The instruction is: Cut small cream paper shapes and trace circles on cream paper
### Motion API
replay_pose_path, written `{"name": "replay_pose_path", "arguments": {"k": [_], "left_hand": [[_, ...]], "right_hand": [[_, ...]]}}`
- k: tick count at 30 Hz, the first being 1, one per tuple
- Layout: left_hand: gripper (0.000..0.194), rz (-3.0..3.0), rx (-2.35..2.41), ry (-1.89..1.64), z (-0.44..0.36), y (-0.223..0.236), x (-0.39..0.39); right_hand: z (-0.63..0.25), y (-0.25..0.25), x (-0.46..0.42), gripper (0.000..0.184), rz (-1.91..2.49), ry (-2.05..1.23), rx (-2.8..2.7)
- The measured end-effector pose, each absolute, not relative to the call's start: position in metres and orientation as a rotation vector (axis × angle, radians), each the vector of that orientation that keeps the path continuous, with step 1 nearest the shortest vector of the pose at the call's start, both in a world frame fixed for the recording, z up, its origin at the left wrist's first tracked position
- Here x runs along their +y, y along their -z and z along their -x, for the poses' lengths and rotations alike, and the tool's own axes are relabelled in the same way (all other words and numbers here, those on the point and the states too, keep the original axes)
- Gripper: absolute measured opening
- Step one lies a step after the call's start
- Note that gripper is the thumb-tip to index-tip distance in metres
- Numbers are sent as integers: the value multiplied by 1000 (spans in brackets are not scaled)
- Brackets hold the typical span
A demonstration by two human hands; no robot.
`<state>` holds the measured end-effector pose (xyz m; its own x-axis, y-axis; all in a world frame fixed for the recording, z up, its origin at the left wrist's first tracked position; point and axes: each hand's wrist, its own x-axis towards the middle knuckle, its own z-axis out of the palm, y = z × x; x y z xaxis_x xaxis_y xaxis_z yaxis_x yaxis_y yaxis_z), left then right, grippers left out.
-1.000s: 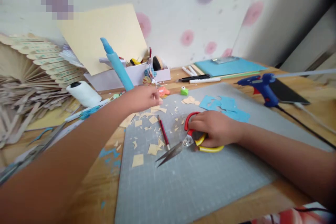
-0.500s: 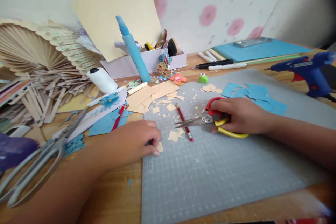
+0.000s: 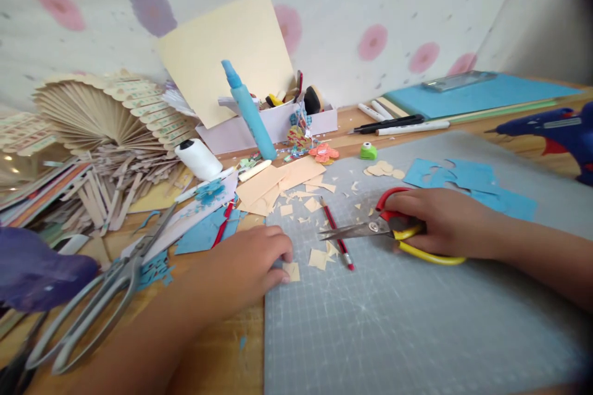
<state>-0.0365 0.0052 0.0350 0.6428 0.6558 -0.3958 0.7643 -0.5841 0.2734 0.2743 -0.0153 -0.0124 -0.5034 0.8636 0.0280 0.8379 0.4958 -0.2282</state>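
Observation:
My left hand [image 3: 252,259] rests at the left edge of the grey cutting mat [image 3: 370,333], fingers curled. Its thumb and forefinger meet the edge of a small cream paper piece [image 3: 293,271]; the exact grip is partly hidden. My right hand [image 3: 440,222] is closed around the red and yellow handles of a pair of scissors [image 3: 356,231]. Their blades point left, slightly parted, across a red and black pencil [image 3: 336,231] on the mat. Cream paper scraps [image 3: 318,258] lie between the hands. Cut blue paper [image 3: 451,174] lies beyond my right hand.
Large grey scissors [image 3: 115,284] and a purple object [image 3: 41,268] are at left. Behind stand a thread spool [image 3: 199,159], a blue bottle-like tube [image 3: 250,114] and a white box [image 3: 328,120]. Pens [image 3: 412,128] and a blue glue gun [image 3: 542,126] are at right.
The view has shifted, so everything sits lower and further right. My left hand stays at the small paper piece, its fingers a little changed. My right hand still holds the scissors over the pencil.

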Motion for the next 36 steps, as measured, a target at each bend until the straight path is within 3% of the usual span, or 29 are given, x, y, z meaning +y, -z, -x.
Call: {"name": "replay_pose_path", "arguments": {"k": [2,18,23,30,36], "left_hand": [[16,-2442,1147,348,37,-37,4],[12,-2467,1131,362,36,-37,-1],[11,-2448,1187,365,37,-38,0],[14,-2464,1049,366,43,-38,8],[7,-2405,1210,430,38,-44,0]], "right_hand": [[-275,11,-17,27,1481,-277,-2610],[-275,10,-19,10,1541,-325,-2625],[-275,10,-19,22,1560,-375,-2603],[-277,15,-16,27,1622,-411,-2611],[-279,16,-17,26,1600,-414,-2618]]}}
